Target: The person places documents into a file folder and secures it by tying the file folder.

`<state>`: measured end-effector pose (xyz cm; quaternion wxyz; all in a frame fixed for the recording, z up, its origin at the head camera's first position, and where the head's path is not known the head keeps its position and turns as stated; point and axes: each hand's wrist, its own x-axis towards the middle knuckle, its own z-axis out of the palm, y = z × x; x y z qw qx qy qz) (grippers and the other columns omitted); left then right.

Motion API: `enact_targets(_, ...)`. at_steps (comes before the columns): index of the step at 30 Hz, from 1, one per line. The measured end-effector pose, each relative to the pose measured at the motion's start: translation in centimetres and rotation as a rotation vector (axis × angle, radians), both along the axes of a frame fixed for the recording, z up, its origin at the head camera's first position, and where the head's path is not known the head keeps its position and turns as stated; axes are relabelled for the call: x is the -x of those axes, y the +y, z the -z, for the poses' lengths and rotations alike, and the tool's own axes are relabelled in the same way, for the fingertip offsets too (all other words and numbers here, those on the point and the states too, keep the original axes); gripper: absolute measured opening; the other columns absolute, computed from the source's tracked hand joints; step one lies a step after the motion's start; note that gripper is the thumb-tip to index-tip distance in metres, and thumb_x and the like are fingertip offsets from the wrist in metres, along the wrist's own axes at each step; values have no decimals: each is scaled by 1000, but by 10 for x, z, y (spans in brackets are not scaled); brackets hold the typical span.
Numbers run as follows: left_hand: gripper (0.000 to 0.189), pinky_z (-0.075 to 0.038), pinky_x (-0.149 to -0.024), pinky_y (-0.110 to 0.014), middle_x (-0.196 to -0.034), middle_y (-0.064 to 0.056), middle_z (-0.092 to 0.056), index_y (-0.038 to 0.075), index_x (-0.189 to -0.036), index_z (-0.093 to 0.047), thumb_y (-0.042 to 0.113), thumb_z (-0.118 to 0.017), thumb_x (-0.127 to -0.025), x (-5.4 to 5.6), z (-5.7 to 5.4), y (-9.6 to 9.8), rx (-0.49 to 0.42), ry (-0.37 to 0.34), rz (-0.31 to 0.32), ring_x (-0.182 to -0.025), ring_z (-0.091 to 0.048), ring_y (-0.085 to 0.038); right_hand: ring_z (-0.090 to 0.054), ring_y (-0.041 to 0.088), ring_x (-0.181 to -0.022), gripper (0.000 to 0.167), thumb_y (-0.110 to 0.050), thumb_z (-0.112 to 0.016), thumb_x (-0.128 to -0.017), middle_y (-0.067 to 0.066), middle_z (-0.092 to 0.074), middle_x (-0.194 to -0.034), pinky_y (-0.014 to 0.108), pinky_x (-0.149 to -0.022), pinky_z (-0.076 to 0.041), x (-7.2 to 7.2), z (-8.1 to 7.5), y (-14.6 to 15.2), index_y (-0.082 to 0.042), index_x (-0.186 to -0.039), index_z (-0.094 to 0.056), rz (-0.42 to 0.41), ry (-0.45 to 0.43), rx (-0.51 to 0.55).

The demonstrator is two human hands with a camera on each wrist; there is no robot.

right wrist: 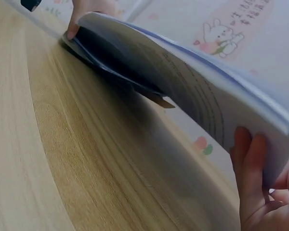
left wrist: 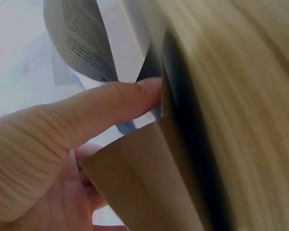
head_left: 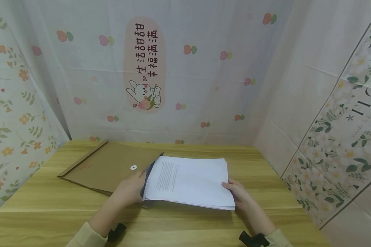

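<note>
A brown kraft paper envelope (head_left: pixel 111 161) with a white round button lies at the left of the table. At its open right end my left hand (head_left: pixel 131 188) pinches the edge; in the left wrist view the thumb (left wrist: pixel 111 106) presses against the brown paper (left wrist: pixel 139 178). My right hand (head_left: pixel 239 195) grips the right end of a stack of white printed papers (head_left: pixel 198 178), fingers beneath and thumb on top. The stack's left end meets the envelope mouth, where a dark layer (head_left: pixel 146 175) shows. Seen from the right wrist, the papers (right wrist: pixel 192 96) are raised above the table.
The wooden table (head_left: pixel 179 226) runs under everything. A patterned curtain (head_left: pixel 204 85) stands behind it, with a floral sheet (head_left: pixel 337 164) on the right and another (head_left: pixel 15 120) on the left.
</note>
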<state>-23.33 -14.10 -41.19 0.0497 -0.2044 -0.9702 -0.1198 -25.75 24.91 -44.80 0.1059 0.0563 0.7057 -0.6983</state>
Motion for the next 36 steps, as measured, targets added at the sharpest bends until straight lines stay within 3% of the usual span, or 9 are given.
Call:
enact_targets(8,98,-48,-85,-53,-133,-26,-46,-15,-134,-42,20,-92,-57,-6,-4,7,13,1,56,-116,-51,-39,-60,15,-91,58,-11,-49,-99,33,-42,-134,25,-77,-52,-1,-5,-2,14,-144,-22,96,37,-14)
enact_targets(13,102,-48,-85,-54,-135,-29,-44,-15,-135,-40,24,-93,-57,-8,-5,9,18,-4,74,-118,-50,-41,-60,16,-91,54,-10,-46,-100,33,-44,-133,28,-76,-53,-5,-8,-11,16,-142,-25,183,48,12)
enact_targets(15,102,-47,-86,-55,-136,-29,-43,-15,-135,-40,24,-92,-57,-8,-4,9,20,-12,72,-119,-49,-41,-61,17,-88,51,-10,-47,-100,31,-50,-126,30,-74,-54,-7,-9,-17,16,-141,-30,199,52,12)
enact_targets(18,102,-45,-88,-57,-137,-29,-42,-15,-136,-39,23,-93,-58,-7,-3,9,8,-30,65,-121,-47,-41,-62,18,-87,49,-11,-48,-100,25,-55,-120,31,-73,-55,-10,-11,-27,14,-140,-33,188,47,26)
enact_targets(22,103,-44,-89,-59,-138,-30,-41,-15,-136,-39,22,-93,-57,-6,-3,10,1,-37,68,-123,-45,-42,-59,24,-101,49,-13,-47,-100,29,-48,-131,36,-82,-53,-13,-11,-41,10,-142,-33,152,17,65)
enact_targets(28,103,-43,-91,-58,-139,-29,-40,-14,-137,-38,25,-92,-58,-5,-1,12,4,-68,76,-123,-45,-42,-51,37,-118,47,-11,-47,-100,33,-42,-136,42,-93,-47,-13,-5,-70,14,-138,-35,175,31,63)
enact_targets(30,103,-43,-91,-58,-139,-29,-40,-14,-137,-38,25,-92,-59,-5,-1,13,-2,-77,75,-123,-45,-42,-52,36,-117,48,-11,-47,-100,33,-43,-135,42,-94,-47,-14,-1,-80,16,-138,-34,171,42,69)
enact_targets(33,104,-42,-92,-59,-140,-29,-40,-15,-137,-37,23,-92,-58,-5,-1,13,-13,-83,70,-123,-44,-42,-61,29,-102,45,-13,-44,-102,30,-54,-123,38,-86,-52,-15,2,-92,16,-136,-36,141,40,68)
enact_targets(36,103,-43,-91,-58,-140,-30,-40,-15,-137,-37,21,-92,-57,-5,-2,13,-5,-70,70,-123,-45,-43,-64,19,-87,42,-12,-37,-103,21,-61,-106,35,-77,-55,-17,2,-100,18,-132,-35,53,37,71)
